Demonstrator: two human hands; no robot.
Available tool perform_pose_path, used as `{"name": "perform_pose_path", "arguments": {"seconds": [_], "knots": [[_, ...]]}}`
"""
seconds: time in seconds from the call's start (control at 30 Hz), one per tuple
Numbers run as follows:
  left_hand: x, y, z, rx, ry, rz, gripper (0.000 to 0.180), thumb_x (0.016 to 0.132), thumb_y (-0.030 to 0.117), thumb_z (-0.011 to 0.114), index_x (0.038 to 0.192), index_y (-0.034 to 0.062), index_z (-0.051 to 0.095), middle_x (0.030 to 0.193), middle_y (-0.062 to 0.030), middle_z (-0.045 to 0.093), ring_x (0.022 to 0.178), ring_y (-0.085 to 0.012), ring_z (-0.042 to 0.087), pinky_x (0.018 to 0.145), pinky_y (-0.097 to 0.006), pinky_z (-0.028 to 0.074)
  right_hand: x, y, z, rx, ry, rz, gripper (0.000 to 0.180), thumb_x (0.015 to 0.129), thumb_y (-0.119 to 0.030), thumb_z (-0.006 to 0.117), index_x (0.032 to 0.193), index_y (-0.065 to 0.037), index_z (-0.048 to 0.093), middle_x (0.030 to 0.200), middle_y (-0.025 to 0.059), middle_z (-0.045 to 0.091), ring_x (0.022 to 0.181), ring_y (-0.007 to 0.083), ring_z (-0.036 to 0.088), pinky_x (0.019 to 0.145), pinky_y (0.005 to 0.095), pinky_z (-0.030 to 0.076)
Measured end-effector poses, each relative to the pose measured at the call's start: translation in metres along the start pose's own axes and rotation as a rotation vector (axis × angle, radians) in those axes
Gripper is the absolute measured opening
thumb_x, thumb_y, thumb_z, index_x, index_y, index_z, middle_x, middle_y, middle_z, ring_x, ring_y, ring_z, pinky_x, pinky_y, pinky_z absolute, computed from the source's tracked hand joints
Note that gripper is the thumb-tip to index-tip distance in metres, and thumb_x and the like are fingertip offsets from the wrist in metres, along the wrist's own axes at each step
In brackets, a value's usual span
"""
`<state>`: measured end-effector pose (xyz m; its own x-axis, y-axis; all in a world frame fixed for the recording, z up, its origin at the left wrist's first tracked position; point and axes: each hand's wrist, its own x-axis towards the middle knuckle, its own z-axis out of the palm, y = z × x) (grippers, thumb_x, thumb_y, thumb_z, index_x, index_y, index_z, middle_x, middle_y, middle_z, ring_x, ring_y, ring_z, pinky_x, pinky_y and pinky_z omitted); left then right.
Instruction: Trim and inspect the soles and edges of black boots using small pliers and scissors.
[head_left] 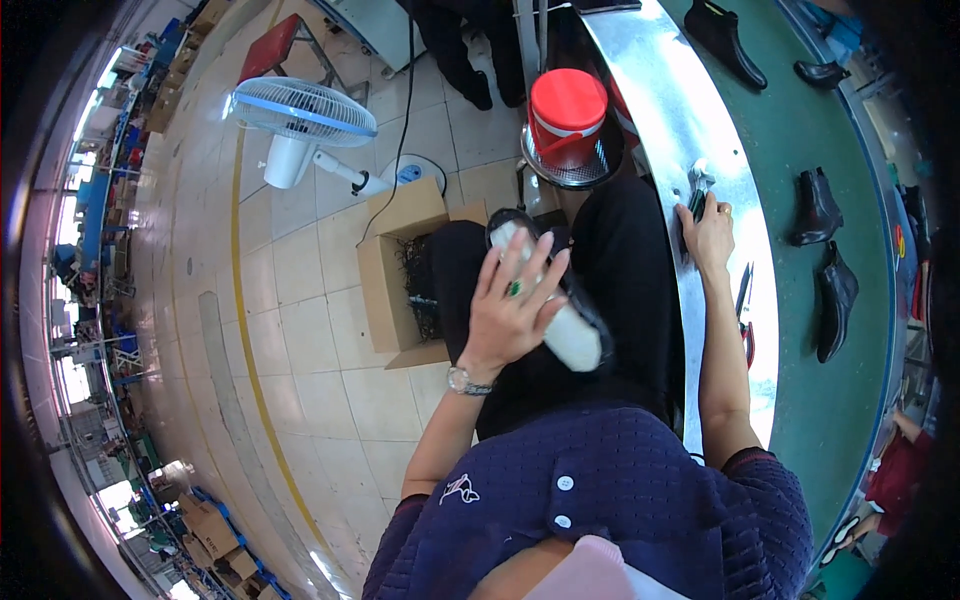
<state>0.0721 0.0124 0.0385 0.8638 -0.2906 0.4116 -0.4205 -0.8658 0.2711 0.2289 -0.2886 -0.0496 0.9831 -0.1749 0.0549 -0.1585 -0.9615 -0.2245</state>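
Left hand [510, 310] open, fingers spread over pale-soled shoe [576, 338] at the lap [630, 270]. Right hand [710, 235] on metal counter [690, 95], right side, fingers at a metal tool [703, 180]; whether gripped, cannot tell.

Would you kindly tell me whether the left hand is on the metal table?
No, the left hand is over the shoe at the lap; the right hand is at the metal table.

The lidded bucket [568, 110] is red, the conveyor belt [805, 420] green, the electric fan [310, 110] blue and white. The blurred shoe [573, 330] seems black with a whitish sole [580, 348].
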Motion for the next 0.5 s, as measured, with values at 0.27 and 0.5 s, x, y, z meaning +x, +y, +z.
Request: {"name": "perform_pose_path", "arguments": {"seconds": [0.27, 0.5], "knots": [[0.096, -0.008, 0.044, -0.3, -0.178, -0.076, 0.052, 0.085, 0.038, 0.067, 0.119, -0.0011, 0.062, 0.113, -0.0184, 0.065, 0.11, -0.0341, 0.059, 0.098, -0.039, 0.044, -0.002, 0.037, -0.013, 0.456, -0.282, 0.125, 0.038, 0.089, -0.03, 0.056, 0.115, -0.002, 0.061, 0.09, 0.0175, 0.064, 0.082, 0.0328, 0.065, 0.076, 0.0423, 0.051], [0.143, -0.053, 0.043, -0.542, -0.428, -0.15, 0.039, 0.089, 0.036, 0.061, 0.117, 0.0089, 0.065, 0.104, -0.0166, 0.067, 0.095, -0.0325, 0.064, 0.083, -0.04, 0.049, -0.045, 0.025, -0.085, 1.298, -0.704, 0.288, 0.035, 0.092, -0.022, 0.059, 0.123, -0.007, 0.057, 0.086, -0.0001, 0.06, 0.076, 0.0096, 0.056, 0.067, 0.0215, 0.04]]}}
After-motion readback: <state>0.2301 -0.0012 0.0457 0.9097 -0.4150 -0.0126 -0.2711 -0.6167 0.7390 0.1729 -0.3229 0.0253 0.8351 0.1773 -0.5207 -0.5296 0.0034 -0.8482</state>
